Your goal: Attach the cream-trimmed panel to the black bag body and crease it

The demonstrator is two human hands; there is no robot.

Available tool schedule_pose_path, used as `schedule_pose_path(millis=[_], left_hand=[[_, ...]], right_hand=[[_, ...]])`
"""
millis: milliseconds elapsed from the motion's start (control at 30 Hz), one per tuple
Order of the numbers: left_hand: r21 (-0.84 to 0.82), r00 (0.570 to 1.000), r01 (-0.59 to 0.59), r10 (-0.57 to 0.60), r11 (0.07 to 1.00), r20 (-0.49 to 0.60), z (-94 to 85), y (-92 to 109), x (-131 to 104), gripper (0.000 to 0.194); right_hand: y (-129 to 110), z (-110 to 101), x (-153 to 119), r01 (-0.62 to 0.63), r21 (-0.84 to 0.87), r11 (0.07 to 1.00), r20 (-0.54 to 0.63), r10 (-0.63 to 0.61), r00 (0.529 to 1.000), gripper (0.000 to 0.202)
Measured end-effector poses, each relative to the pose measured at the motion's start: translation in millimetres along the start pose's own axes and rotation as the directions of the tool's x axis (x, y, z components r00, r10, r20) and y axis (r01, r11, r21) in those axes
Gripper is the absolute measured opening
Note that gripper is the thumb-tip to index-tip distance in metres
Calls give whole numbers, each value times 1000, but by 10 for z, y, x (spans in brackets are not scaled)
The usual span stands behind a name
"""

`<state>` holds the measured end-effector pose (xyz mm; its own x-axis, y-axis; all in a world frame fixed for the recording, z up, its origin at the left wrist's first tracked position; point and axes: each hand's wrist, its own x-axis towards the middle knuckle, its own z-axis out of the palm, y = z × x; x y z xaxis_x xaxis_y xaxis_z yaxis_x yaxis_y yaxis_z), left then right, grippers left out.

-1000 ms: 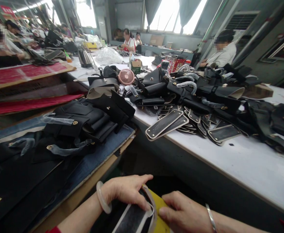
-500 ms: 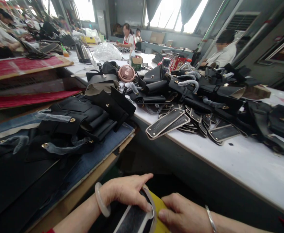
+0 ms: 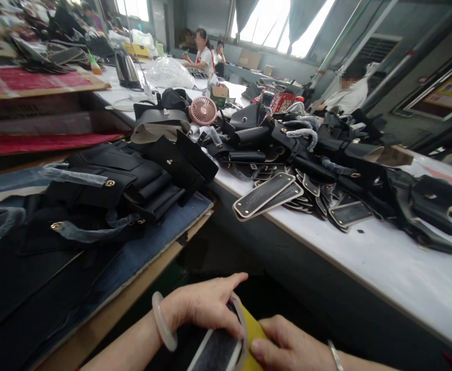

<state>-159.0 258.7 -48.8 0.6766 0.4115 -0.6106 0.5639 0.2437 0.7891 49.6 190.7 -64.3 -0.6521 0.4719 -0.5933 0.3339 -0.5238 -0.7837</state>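
Note:
At the bottom of the head view, my left hand [image 3: 204, 305] is closed over a black bag piece [image 3: 216, 353] with a pale edge, its thumb pressing on the near side and its index finger pointing outward. Against that piece lies a curved yellow piece [image 3: 253, 325], smooth-faced, whose kind I cannot make out. My right hand [image 3: 285, 340] pinches the yellow piece between thumb and fingers. The lower part of both pieces runs out of the frame. A pale bangle circles my left wrist, a silver one my right.
Black handbags [image 3: 105, 180] with plastic-wrapped handles lie on the left bench. On the white table [image 3: 384, 263] rest pale-edged black panels [image 3: 264, 195], more black bags [image 3: 287, 136] and a pink fan [image 3: 203, 111]. A dark gap separates bench and table. People sit farther back.
The camera view has shifted slightly. Both hands keep their hold on the black bag piece and the yellow piece, with only a slight movement.

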Motion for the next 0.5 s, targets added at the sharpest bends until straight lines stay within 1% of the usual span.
schedule_pose_path(millis=[67, 133, 200, 267, 300, 367, 433, 500], left_hand=[[-64, 1000, 1, -2, 998, -13, 8, -2, 11, 112], [-154, 999, -37, 32, 987, -36, 22, -26, 6, 110], [-258, 991, -116, 93, 959, -99, 39, -65, -43, 107], [-302, 971, -197, 143, 933, -191, 60, -115, -151, 95], [-301, 960, -217, 147, 928, -239, 76, -141, -225, 86], [-264, 938, -217, 127, 940, -322, 125, -192, -389, 69], [-222, 915, -193, 93, 956, -393, 203, -234, -535, 59], [-183, 896, -161, 65, 970, -440, 303, -262, -624, 55]], right_hand=[[-7, 28, 38, 50, 2, 999, 1, -50, 999, 63], [3, 65, 82, 85, 4, 996, -10, -84, 996, 67], [43, 118, 125, 101, -8, 995, -17, -101, 995, 71], [106, 193, 169, 109, -23, 994, -37, -110, 993, 75], [140, 239, 193, 109, -28, 994, -54, -111, 992, 78], [195, 342, 248, 102, -21, 995, -110, -103, 989, 86], [232, 446, 307, 93, -5, 996, -174, -93, 980, 95], [272, 535, 349, 107, 2, 994, -220, -104, 970, 99]])
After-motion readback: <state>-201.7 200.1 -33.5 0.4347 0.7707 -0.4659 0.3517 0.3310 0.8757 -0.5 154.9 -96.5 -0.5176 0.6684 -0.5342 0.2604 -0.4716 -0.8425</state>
